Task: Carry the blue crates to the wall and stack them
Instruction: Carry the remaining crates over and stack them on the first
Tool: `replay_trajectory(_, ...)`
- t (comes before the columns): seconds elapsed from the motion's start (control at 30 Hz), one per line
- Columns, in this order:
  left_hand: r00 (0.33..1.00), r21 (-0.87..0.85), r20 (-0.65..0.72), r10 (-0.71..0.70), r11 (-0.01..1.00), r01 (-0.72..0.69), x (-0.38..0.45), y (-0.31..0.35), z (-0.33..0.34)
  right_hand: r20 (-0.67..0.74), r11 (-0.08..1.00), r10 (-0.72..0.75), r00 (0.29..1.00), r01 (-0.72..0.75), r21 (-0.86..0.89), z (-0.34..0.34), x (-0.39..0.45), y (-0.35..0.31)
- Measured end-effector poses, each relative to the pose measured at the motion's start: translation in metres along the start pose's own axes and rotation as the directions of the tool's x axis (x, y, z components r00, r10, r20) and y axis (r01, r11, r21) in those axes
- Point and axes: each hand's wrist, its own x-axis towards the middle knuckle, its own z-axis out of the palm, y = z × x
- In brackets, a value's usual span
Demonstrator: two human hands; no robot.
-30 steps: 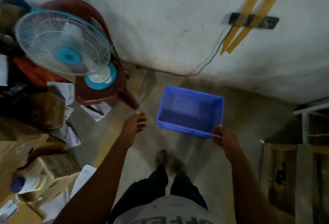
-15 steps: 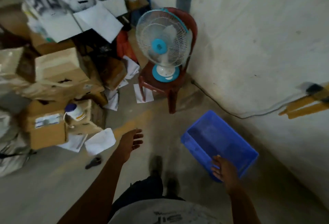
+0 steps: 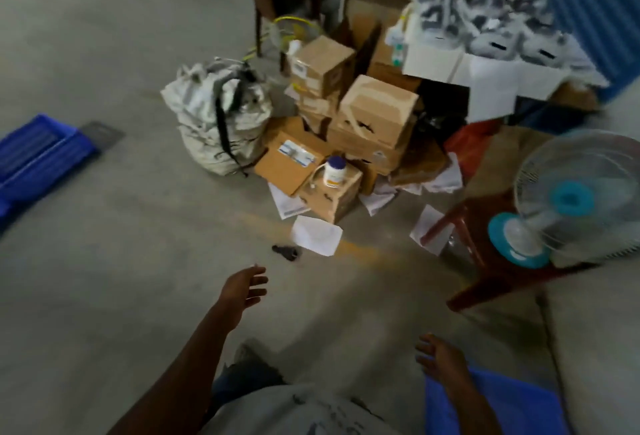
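One blue crate [image 3: 516, 403] lies on the floor at the bottom right, close to the pale wall [image 3: 599, 348]. My right hand [image 3: 440, 360] hovers at its near-left corner with fingers spread, holding nothing. Out in front of me, my left hand [image 3: 246, 287] hangs free over the concrete floor, its fingers relaxed. More blue crates [image 3: 34, 157] sit on the floor at the far left edge, blurred.
A table fan [image 3: 571, 199] stands on a red-brown plastic chair [image 3: 485, 261] at the right. Ahead lies a heap of cardboard boxes [image 3: 374, 112], a white sack [image 3: 218, 119], a white jar [image 3: 334, 171], loose papers [image 3: 317, 235] and a small black object [image 3: 285, 252].
My view has swung left, away from the wall, toward the open floor. My right hand has let go of the blue crate, which now rests by the wall.
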Motion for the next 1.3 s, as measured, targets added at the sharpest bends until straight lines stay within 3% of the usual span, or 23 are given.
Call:
replay_trajectory(0.07,0.999,-0.035,-0.035,-0.008,0.999,0.007,0.001,-0.003,-0.034,0.029,0.997,-0.015,0.999,0.017,-0.070,0.026,0.003,-0.020)
replay_trajectory(0.3,0.950,-0.281,-0.300,-0.081,0.960,-0.007,0.008,0.007,-0.230,0.182,0.938,-0.086,0.979,0.142,-0.317,0.237,0.000,-0.104)
replay_trajectory(0.43,0.900,-0.416,-0.423,-0.100,0.904,-0.095,0.002,0.012,-0.318,0.348,0.900,0.047,0.936,0.112,-0.422,0.354,-0.030,-0.144)
replay_trajectory(0.57,0.856,-0.508,-0.492,-0.158,0.851,-0.135,0.006,0.010,-0.381,0.446,0.861,0.081,0.891,0.163,-0.481,0.460,-0.047,-0.177)
replay_trajectory(0.73,0.816,-0.613,-0.519,-0.253,0.776,-0.150,0.026,0.011,-0.438,0.481,0.709,0.002,0.877,0.338,-0.619,0.579,-0.050,-0.206)
replay_trajectory(0.9,0.767,-0.670,-0.545,-0.339,0.726,-0.155,0.056,0.030,-0.505,0.506,0.653,0.034,0.862,0.364,-0.664,0.700,-0.039,-0.244)
replay_trajectory(1.07,0.675,-0.697,-0.611,-0.413,0.685,-0.212,0.084,0.059,-0.567,0.545,0.548,0.037,0.838,0.439,-0.712,0.814,-0.048,-0.294)
replay_trajectory(1.3,0.646,-0.770,-0.599,-0.473,0.563,-0.302,0.136,0.112,-0.628,0.580,0.450,0.010,0.815,0.514,-0.730,0.974,-0.064,-0.343)
